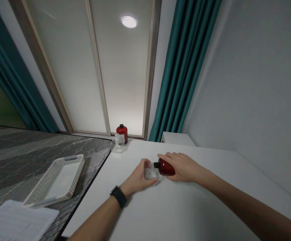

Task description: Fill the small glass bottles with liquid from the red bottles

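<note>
My left hand [140, 176] is curled around a small clear container [150, 172] on the white table. In my right hand [182, 166] is a dark red bottle [166, 167], tipped on its side. Its black neck [157, 165] points left, at the edge of the clear container. Whether any liquid flows from it I cannot tell. A second red bottle [123, 132] with a black cap and a pale label stands upright at the table's far left corner. Beside it is another clear container [119, 148], with something whitish at it that is hard to make out.
The white table [185, 207] borders a grey striped surface [90, 157] on the left. There lie a white perforated basket [76, 179] and papers [19, 221]. Behind are a sliding glass door [125, 83], teal curtains [183, 67] and a white box-like piece [177, 139]; a wall is at right.
</note>
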